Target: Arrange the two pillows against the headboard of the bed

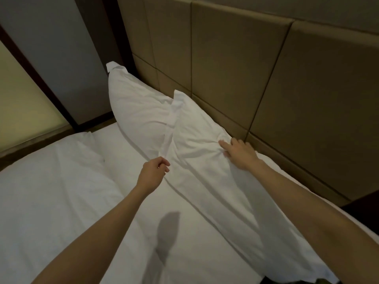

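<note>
Far pillow — white cotton case, soft and creased, pointed flap corner at top; centre-left of the frame, leaning against the headboard.
Near pillow — same white fabric, long and slumped, heavily wrinkled; runs from centre to lower right along the headboard base, its upper end overlapping the far pillow.
Headboard — tan padded panels, smooth, matte, divided by dark seams; fills the upper right.
Left hand — curled closed, pinching a fold of the near pillow's case edge at frame centre.
Right hand — fingers spread, palm pressed flat on the near pillow beside the headboard; gripping nothing.
Bed sheet — plain white, smooth; a folded duvet bulks at left.
No legible writing or labels.
</note>
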Tool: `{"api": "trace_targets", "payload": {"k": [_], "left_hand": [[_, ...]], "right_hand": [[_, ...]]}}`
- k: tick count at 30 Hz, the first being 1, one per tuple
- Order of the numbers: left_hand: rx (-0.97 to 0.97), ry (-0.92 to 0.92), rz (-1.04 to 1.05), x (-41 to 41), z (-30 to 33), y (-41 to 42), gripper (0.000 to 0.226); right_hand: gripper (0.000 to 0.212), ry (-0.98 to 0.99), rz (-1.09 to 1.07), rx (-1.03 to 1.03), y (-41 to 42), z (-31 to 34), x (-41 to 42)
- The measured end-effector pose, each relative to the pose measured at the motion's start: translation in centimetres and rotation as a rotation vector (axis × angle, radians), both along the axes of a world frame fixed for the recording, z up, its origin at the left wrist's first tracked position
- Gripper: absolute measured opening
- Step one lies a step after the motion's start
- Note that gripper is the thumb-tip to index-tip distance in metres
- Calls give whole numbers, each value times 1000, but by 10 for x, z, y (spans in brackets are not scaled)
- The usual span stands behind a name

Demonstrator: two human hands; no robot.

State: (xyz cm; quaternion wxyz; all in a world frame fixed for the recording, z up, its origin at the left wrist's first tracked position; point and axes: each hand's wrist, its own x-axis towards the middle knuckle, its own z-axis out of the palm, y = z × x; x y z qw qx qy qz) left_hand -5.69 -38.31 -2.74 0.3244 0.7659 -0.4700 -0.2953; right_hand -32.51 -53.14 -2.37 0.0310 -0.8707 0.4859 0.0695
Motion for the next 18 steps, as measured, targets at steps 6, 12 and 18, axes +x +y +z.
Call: {"api": "trace_targets", "payload": {"k": [6, 12, 18], "left_hand": [[-24, -10, 39, 3, 11, 9, 28], [-59, -24, 53, -1, 25, 35, 27], [-122, 66, 70, -3, 42, 58, 28]], "right_hand": [[35, -80, -8, -99, 15, 3, -12], [61, -93, -47, 107, 41, 3, -27], [46, -423, -89, 86, 77, 26, -17]]}}
